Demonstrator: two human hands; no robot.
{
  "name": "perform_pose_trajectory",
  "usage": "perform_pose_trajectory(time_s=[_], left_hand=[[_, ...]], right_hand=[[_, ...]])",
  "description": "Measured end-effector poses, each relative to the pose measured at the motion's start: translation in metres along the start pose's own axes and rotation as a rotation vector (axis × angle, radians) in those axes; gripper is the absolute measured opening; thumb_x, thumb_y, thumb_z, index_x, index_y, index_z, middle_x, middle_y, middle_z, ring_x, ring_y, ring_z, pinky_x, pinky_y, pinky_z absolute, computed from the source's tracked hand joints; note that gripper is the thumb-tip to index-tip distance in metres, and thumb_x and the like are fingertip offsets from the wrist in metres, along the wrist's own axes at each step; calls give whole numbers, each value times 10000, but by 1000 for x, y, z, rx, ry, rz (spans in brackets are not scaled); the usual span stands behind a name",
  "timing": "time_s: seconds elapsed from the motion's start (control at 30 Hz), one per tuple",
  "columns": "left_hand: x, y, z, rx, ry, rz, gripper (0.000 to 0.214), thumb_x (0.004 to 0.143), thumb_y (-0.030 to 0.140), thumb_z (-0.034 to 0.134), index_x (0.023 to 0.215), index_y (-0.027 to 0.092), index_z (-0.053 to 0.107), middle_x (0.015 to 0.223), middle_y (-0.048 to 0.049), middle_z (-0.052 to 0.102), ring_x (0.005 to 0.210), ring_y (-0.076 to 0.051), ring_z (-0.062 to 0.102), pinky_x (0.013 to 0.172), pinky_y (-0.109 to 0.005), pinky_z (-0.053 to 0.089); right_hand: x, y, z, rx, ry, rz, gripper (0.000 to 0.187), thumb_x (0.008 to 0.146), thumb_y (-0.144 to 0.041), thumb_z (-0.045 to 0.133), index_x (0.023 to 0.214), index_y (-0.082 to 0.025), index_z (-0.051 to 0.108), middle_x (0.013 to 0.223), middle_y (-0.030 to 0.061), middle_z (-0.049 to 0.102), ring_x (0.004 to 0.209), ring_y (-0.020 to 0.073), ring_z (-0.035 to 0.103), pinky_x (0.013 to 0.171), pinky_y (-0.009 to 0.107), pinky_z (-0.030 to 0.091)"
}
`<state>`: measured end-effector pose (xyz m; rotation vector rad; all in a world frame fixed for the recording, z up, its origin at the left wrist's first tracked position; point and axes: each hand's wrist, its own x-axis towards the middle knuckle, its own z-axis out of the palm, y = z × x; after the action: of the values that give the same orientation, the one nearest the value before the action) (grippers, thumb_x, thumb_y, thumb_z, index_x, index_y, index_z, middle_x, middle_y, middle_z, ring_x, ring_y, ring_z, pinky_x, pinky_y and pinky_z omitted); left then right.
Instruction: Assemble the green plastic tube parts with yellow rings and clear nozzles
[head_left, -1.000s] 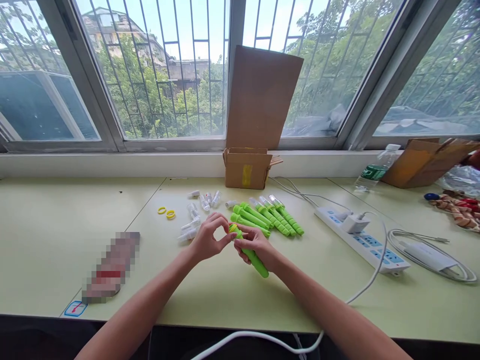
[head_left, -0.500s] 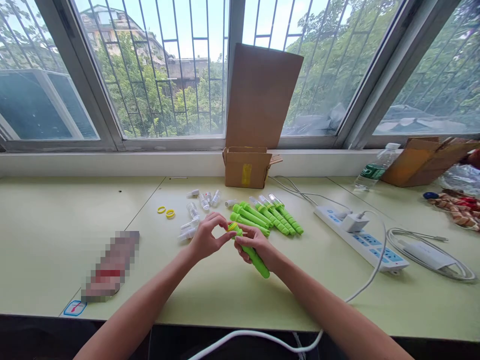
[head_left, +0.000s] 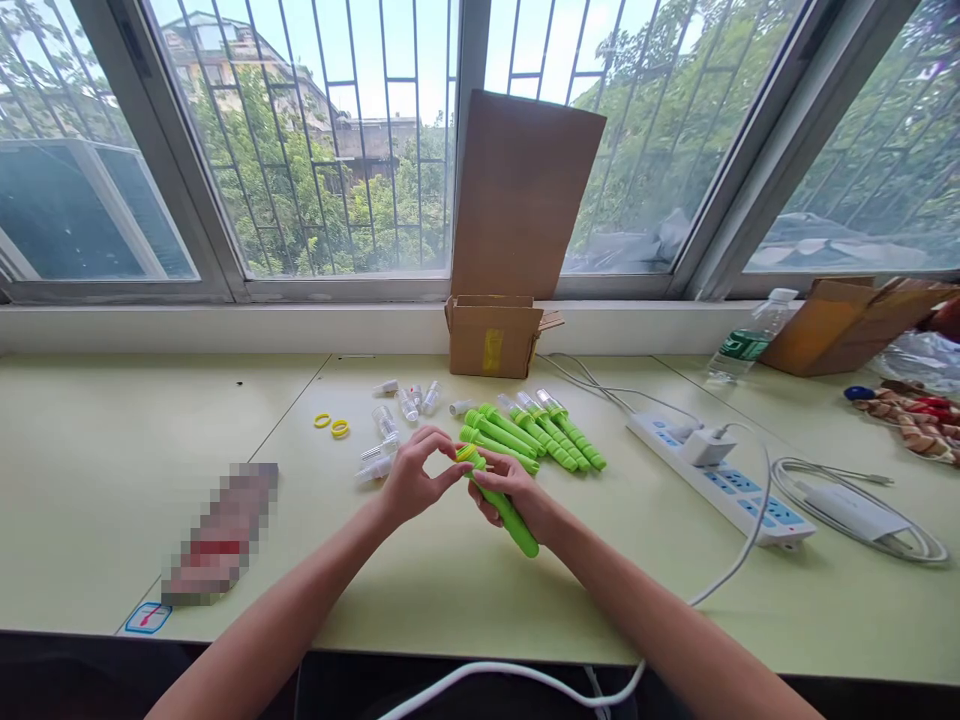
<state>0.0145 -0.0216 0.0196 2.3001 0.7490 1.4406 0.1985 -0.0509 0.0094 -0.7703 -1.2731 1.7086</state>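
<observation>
My right hand (head_left: pixel 523 497) is wrapped round a green plastic tube (head_left: pixel 514 525), slanted with its threaded end up and to the left. At that end sits a yellow ring (head_left: pixel 466 453), pinched between the thumb and fingers of my left hand (head_left: pixel 414 477). Just behind my hands lie several bare green tubes (head_left: pixel 496 443) with ribbed necks. Beside them, several more green tubes with clear tips (head_left: pixel 571 438) rest side by side. Several loose clear plastic tips (head_left: pixel 385 422) are scattered behind my left hand. Two yellow rings (head_left: pixel 340 428) lie further left.
A cardboard box (head_left: pixel 491 338) stands by the window. On the right are a power strip (head_left: pixel 724 480), a coiled cable with a white adapter (head_left: pixel 855 508) and a water bottle (head_left: pixel 750 340). A white cable crosses the table's front edge. A blurred-out object (head_left: pixel 221 535) lies at left.
</observation>
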Motion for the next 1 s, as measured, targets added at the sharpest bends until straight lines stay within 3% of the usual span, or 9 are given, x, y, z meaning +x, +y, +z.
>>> perform_pose_trajectory(time_s=[0.33,0.53,0.77,1.0], left_hand=[[-3,-2,1,5,14,41,125,813,294,664,795,188,600,805,-36,644,796,-166,609,738,-323,503],[-10,-3,11,69,-39,105,110,861,233,572,762,185,578,808,-53,620,782,-163,592,737,-329,496],[-10,-11,4,184,1,82,39,845,225,581,833,189,569,830,-48,617,804,-172,575,739,-329,484],[-11,-11,8,236,50,114,29,846,204,562,828,194,542,782,-32,609,766,-167,568,710,-316,477]], right_hand=[[-2,-5,-4,55,-49,2,554,773,-387,683,1266,-200,514,653,-11,567,401,71,443,363,186,306],[-3,-10,-5,153,-84,-44,599,807,-415,648,1335,-251,419,703,-4,592,460,98,494,426,218,360],[-4,-11,-4,133,-48,3,537,794,-369,648,1284,-235,475,636,-43,536,380,53,386,362,185,278],[-3,-7,-4,52,14,-18,510,780,-336,663,1249,-210,508,668,-36,564,353,40,392,333,175,292]])
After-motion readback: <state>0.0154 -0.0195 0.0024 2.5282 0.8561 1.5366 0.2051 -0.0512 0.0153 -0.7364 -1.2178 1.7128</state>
